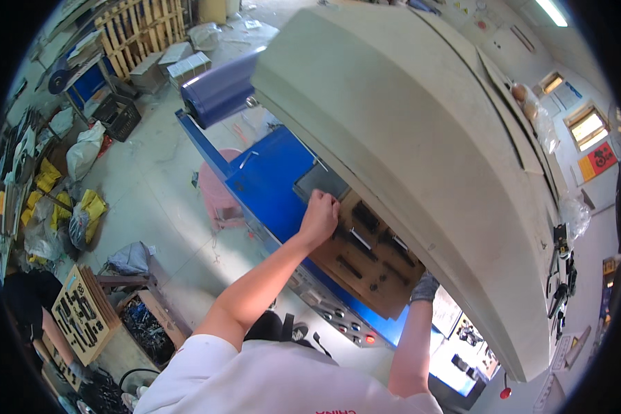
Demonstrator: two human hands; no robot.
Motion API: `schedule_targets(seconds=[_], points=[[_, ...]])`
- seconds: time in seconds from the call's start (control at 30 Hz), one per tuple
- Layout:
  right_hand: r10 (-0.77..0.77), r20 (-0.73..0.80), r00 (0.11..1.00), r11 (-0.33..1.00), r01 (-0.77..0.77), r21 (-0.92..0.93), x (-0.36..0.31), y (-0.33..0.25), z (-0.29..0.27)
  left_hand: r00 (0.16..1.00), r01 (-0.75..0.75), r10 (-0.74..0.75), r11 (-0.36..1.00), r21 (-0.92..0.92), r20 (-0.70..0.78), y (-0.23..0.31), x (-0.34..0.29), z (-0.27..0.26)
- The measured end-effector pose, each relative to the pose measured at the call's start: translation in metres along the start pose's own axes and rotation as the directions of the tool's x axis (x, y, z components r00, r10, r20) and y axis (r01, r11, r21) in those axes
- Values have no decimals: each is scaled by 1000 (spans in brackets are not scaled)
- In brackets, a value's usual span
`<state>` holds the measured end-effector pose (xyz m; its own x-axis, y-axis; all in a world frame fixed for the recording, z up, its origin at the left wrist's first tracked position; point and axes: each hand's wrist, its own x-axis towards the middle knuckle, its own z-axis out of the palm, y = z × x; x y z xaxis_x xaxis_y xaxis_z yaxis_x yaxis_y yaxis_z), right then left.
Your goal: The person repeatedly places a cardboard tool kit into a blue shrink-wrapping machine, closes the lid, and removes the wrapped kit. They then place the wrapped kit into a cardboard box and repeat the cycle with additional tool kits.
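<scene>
A brown board (373,288) lies on the blue machine bed, with several black parts (349,266) on it, some of them long and narrow. Bare and bent at the fingers, my left hand (320,219) is closed in a pinch at the board's far left corner, beside a dark grey flat piece (317,183). What it pinches is too small to make out. My right hand (426,286), in a grey glove, is at the board's right edge. The machine's big beige hood (393,103) overhangs that side, and the right fingers do not show clearly.
Buttons line the machine's front panel (338,319), and a purple film roll (217,90) sits at its left end. A pink stool (221,190) stands behind. At lower left, another person's arm (58,338) is beside a board of black parts (83,314) and a box (145,328).
</scene>
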<state>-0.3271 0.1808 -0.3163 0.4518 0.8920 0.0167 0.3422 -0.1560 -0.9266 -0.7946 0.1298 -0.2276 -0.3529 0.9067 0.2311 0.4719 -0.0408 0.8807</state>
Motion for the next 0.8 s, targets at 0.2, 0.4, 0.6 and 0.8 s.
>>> schedule_targets(seconds=[0.2, 0.4, 0.6, 0.8], points=[[-27, 4, 1000, 988, 27, -153, -3, -23, 2, 983, 164, -166, 986, 29, 75, 7, 13, 6], [-67, 51, 996, 970, 77, -229, -10, -23, 8, 993, 55, -48, 996, -71, 104, 5, 12, 13], [-100, 56, 993, 978, 109, -179, -14, -23, -39, 994, -8, 27, 986, -169, 110, 36, -11, 35], [-136, -87, 987, 979, 120, -164, -19, -15, -151, 962, 118, -49, 961, -249, 269, 103, -68, 75]])
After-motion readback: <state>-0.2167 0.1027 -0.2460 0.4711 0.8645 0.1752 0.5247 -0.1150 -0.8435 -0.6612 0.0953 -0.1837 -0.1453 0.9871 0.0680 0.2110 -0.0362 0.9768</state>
